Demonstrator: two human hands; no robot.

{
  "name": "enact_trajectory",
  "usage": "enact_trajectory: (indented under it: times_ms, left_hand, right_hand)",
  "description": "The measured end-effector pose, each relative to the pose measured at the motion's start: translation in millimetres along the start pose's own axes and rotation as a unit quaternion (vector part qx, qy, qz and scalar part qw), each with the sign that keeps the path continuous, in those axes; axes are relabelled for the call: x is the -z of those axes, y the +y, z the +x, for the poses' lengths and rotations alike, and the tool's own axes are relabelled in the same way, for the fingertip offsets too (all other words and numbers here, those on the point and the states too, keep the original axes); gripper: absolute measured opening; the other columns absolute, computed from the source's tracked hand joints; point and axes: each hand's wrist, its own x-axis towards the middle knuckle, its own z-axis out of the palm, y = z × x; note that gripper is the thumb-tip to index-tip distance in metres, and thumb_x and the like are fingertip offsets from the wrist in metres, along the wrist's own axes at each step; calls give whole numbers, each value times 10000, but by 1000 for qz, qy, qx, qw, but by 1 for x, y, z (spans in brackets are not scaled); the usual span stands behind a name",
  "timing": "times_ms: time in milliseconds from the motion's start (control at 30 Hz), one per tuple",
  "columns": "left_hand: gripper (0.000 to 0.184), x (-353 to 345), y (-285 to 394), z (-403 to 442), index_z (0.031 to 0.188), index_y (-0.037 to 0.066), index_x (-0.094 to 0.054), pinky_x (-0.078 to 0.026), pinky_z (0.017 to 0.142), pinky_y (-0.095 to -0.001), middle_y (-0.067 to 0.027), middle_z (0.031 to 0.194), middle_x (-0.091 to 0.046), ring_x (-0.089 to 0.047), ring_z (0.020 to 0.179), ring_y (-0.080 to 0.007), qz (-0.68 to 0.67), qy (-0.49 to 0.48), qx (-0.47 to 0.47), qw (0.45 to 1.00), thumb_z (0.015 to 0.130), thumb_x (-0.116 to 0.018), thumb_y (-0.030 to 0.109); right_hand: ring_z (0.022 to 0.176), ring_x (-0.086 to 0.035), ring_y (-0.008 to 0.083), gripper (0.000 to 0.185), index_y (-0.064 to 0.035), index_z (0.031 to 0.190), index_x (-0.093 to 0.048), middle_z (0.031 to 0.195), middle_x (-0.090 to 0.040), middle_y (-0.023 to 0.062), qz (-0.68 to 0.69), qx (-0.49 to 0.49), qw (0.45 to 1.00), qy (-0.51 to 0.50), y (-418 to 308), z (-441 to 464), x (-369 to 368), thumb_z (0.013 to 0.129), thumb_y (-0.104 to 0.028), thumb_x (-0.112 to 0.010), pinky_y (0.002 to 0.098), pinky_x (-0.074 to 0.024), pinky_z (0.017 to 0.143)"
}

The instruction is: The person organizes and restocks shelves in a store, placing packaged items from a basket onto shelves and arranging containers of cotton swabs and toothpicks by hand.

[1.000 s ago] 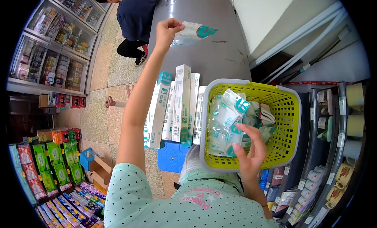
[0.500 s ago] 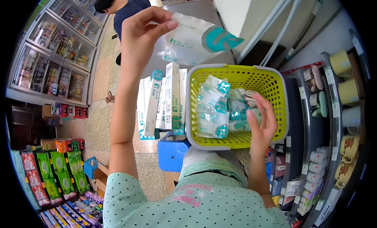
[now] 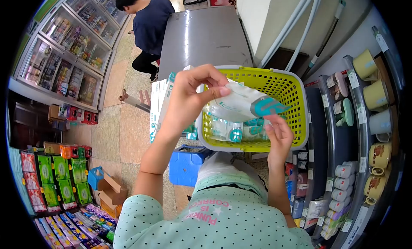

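My left hand (image 3: 199, 88) pinches one end of a white and teal plastic packet (image 3: 242, 105) between thumb and fingers. The packet slants over a yellow-green basket (image 3: 305, 120) with a grey rim. My right hand (image 3: 281, 136) is at the packet's teal end, fingers curled and thumb apart; whether it touches the packet I cannot tell. Similar packets (image 3: 221, 131) lie in the basket, partly hidden by the held one. Left of the basket stand tall white and teal boxes (image 3: 159, 105), partly covered by my left forearm.
A grey metal surface (image 3: 206, 38) lies beyond the basket, and a blue stool (image 3: 186, 165) stands below. Shelves with mugs (image 3: 377, 90) line the right. A person (image 3: 150, 25) in dark clothes is by the glass-door cabinets (image 3: 64, 56) at the left.
My left hand has brought the packet down and right, from above the grey surface to over the basket. My right hand has risen out of the basket's contents toward the packet's end.
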Motion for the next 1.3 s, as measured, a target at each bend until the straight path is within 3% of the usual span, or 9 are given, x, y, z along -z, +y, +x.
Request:
enact_trajectory:
  times_ms: [433, 533, 567, 667, 700, 800, 833, 967, 1300]
  left_hand:
    - [81, -50, -32, -7, 916, 19, -695, -477, 839, -257, -17, 896, -689, -625, 857, -98, -162, -32, 119, 979, 853, -746, 17]
    - [147, -71, -45, -9, 1015, 14, -702, -479, 870, -268, -24, 908, -700, -635, 866, -106, -169, -32, 124, 977, 899, -722, 103]
    - [330, -76, -56, -12, 1163, -4, -670, -476, 904, -293, -53, 1025, -698, -629, 954, -127, -164, -44, 136, 976, 900, -727, 187]
    - [491, -96, -68, -34, 1303, -15, -593, -473, 924, -320, -85, 1149, -667, -606, 1047, -147, -30, -5, 92, 995, 884, -733, 200]
    - [799, -99, -74, -42, 1436, -2, -455, -456, 969, -376, -139, 1283, -600, -571, 1140, -217, 28, -11, 90, 996, 782, -830, 262]
    - [1050, -121, -71, -68, 1488, 15, -344, -428, 1010, -410, -189, 1393, -511, -527, 1213, -293, 273, 31, -72, 959, 662, -909, 334]
    - [1210, -128, -67, -78, 1478, 30, -315, -357, 1066, -473, -221, 1480, -402, -450, 1285, -373, 295, 12, -47, 954, 525, -960, 403]
    - [1203, -159, -64, -94, 1435, 48, -343, -249, 1098, -570, -229, 1497, -357, -381, 1334, -434, 338, -31, -56, 939, 487, -962, 453]
    - [1164, -175, -72, -95, 1465, 95, -334, -289, 1037, -576, -211, 1465, -371, -407, 1297, -398, 379, -131, 32, 915, 513, -941, 377]
  right_hand:
    - [944, -644, 145, 113, 53, 953, -684, 965, -700, 68, 23, 8, 998, 59, 4, -27, 44, 861, 20, -739, 289, -491, 866]
    - [881, -672, 156, 100, 51, 957, -693, 944, -713, 77, 32, 1, 996, 86, -3, -33, 52, 866, 24, -726, 287, -506, 824]
    - [864, -679, 161, 101, 51, 961, -698, 938, -717, 81, 31, -4, 995, 93, -7, -35, 51, 868, 23, -724, 286, -508, 816]
    - [850, -693, 170, 139, 54, 1015, -717, 957, -734, 98, 25, -11, 993, 112, -11, -40, 54, 882, 15, -707, 283, -515, 826]
    - [853, -694, 169, 148, 54, 1026, -718, 964, -736, 101, 32, -10, 992, 119, -12, -41, 53, 885, 12, -704, 282, -516, 831]
    - [868, -697, 168, 169, 48, 1058, -719, 982, -739, 103, 36, -17, 988, 147, -11, -45, 56, 896, 7, -692, 279, -519, 847]
    - [871, -697, 169, 170, 47, 1061, -718, 983, -738, 102, 43, -25, 986, 162, -10, -47, 55, 898, 7, -690, 279, -519, 846]
    - [925, -695, 184, 206, 55, 1095, -705, 1032, -728, 112, 65, -75, 976, 192, -6, -58, 59, 910, -32, -688, 299, -499, 877]
    - [936, -700, 199, 233, 63, 1131, -686, 1037, -721, 119, 63, -126, 969, 201, 0, -86, 77, 916, -27, -675, 312, -497, 897]
